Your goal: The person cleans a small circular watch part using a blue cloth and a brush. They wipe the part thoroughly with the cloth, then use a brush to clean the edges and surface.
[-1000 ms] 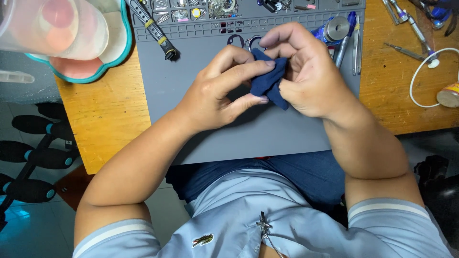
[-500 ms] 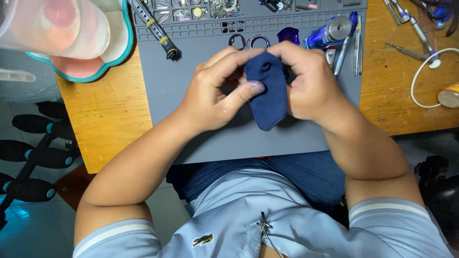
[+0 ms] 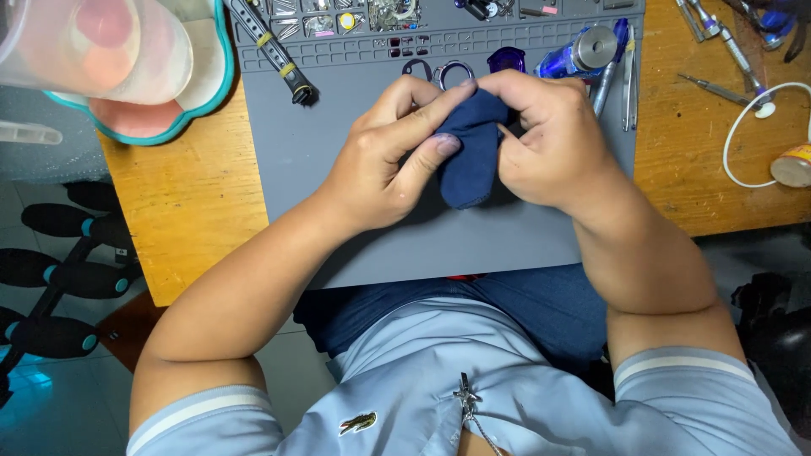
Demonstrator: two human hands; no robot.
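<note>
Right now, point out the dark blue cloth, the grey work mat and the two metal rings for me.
dark blue cloth [image 3: 470, 165], head view, on its hanging lower fold.
grey work mat [image 3: 304, 152], head view, on bare surface left of the hands.
two metal rings [image 3: 453, 71], head view, on the right ring's rim.

Your hands [image 3: 473, 143] are covering the upper part of the dark blue cloth [image 3: 469, 160], so whatever it is wrapping is staying hidden. The top edge is cutting off the clear cup [image 3: 93, 42] and the small parts tray [image 3: 355, 17], too tiny to tell.
</note>
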